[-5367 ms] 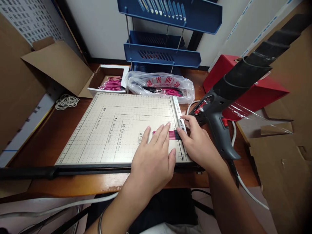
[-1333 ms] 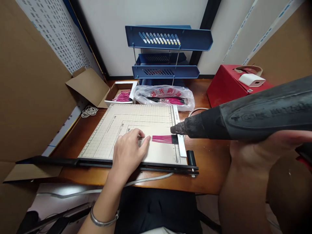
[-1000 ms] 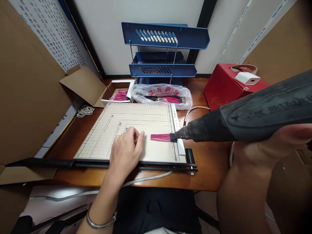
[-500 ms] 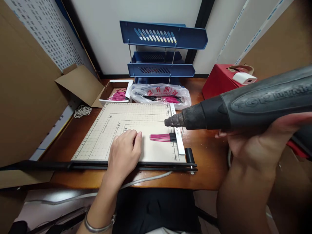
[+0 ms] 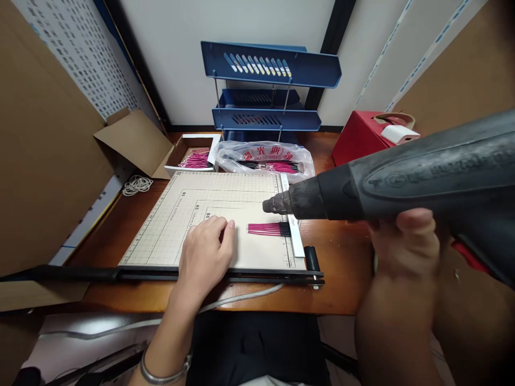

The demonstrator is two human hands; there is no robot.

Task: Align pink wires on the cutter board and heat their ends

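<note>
A row of pink wires with black ends (image 5: 269, 229) lies on the beige gridded cutter board (image 5: 189, 225), against its white ruler strip (image 5: 296, 242). My left hand (image 5: 205, 256) rests on the board just left of the wires, fingers loosely curled, holding nothing. My right hand (image 5: 406, 247) grips a dark heat gun (image 5: 402, 177) held in the air. Its nozzle (image 5: 277, 203) points left, a little above the black wire ends.
A plastic bag of wires (image 5: 265, 158) and a small carton of pink wires (image 5: 195, 158) lie behind the board. A blue tiered tray rack (image 5: 269, 91) stands at the back, a red box (image 5: 362, 142) at right. Rubber bands (image 5: 137, 185) lie left. Cardboard walls flank both sides.
The heat gun has lifted off the wire ends and shifted left, its nozzle now above them. My left hand drew back slightly from the wires and stays on the board.
</note>
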